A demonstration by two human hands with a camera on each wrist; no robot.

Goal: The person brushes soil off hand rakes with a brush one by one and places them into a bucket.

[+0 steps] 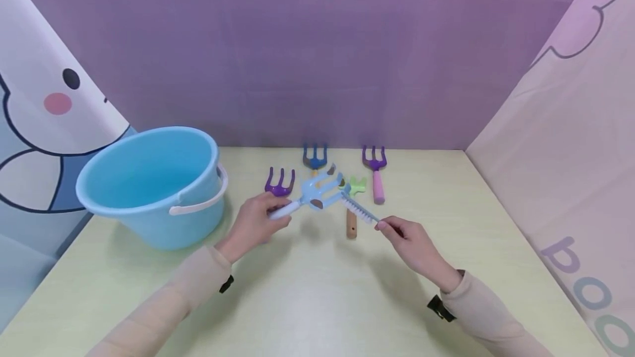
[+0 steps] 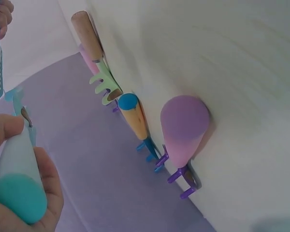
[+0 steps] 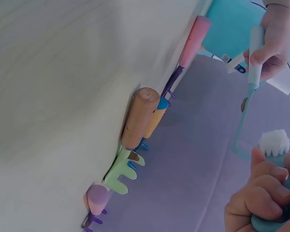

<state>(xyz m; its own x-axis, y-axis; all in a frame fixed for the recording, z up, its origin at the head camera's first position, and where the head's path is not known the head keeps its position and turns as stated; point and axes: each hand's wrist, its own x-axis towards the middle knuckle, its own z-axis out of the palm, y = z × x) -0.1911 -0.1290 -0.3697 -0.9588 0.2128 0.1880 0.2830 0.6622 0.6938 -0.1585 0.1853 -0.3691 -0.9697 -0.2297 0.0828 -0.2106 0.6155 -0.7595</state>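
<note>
My left hand [image 1: 254,223] grips the pale handle of a light-blue hand rake [image 1: 312,191], held above the table with its tines toward the right. Brown patches show on the rake's head and tines. In the left wrist view the handle's end [image 2: 20,197] is turquoise. My right hand [image 1: 418,248] holds a scrubbing brush [image 1: 358,208] by its handle, and the brush's far end overlaps the rake's tine tips in the head view. White bristles [image 3: 274,142] stand out in the right wrist view, the fingers curled round the blue-green handle below them.
Several more hand rakes lie on the table behind: a purple one [image 1: 279,188], a blue one [image 1: 316,162], a green one with a wooden handle [image 1: 351,226] and a purple one with a pink handle [image 1: 378,187]. A blue bucket [image 1: 171,228] stands at left, before a purple backdrop [image 1: 337,70].
</note>
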